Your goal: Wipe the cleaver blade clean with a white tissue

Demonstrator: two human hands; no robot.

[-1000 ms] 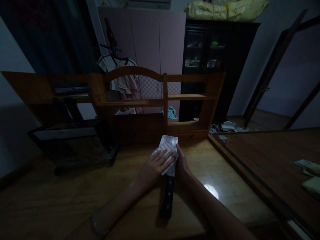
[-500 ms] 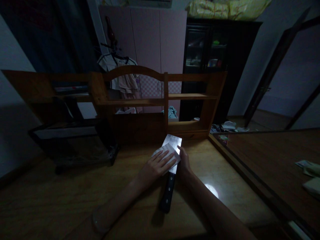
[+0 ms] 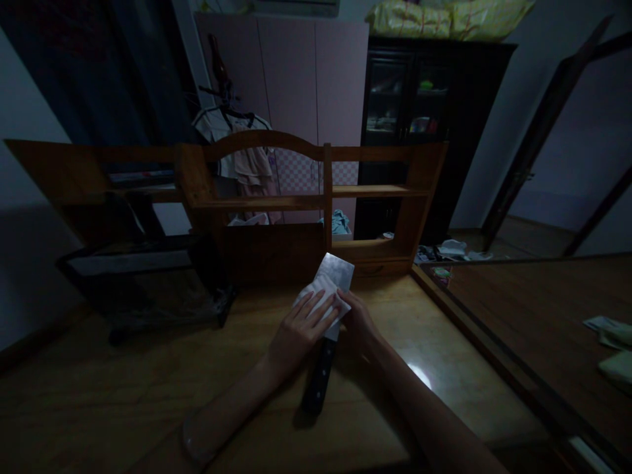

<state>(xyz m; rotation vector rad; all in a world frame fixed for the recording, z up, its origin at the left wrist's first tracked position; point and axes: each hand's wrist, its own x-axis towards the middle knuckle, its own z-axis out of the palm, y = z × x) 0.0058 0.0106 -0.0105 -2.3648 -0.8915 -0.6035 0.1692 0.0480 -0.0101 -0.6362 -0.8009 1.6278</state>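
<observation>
A cleaver point(image 3: 337, 271) with a broad metal blade and a riveted black handle point(image 3: 318, 378) is held just over the wooden desk, handle toward me. My left hand point(image 3: 302, 327) presses a folded white tissue point(image 3: 316, 288) flat on the blade, fingers laid across it. From the right, my right hand point(image 3: 359, 318) grips the blade's edge near the tissue, thumb on top; its other fingers are hidden beneath. Nobody's hand is on the handle, which points down and slightly left.
Behind the cleaver stands a wooden shelf unit point(image 3: 266, 203). A dark monitor-like object point(image 3: 143, 280) is at the left on the desk point(image 3: 247, 401). A raised wooden edge point(image 3: 474, 342) runs along the right. Pale cloth point(image 3: 619, 365) lies beyond it.
The cleaver has shifted a little left and away from me, its handle swinging left. Both hands moved left with it, and the tissue sits slightly farther up and left.
</observation>
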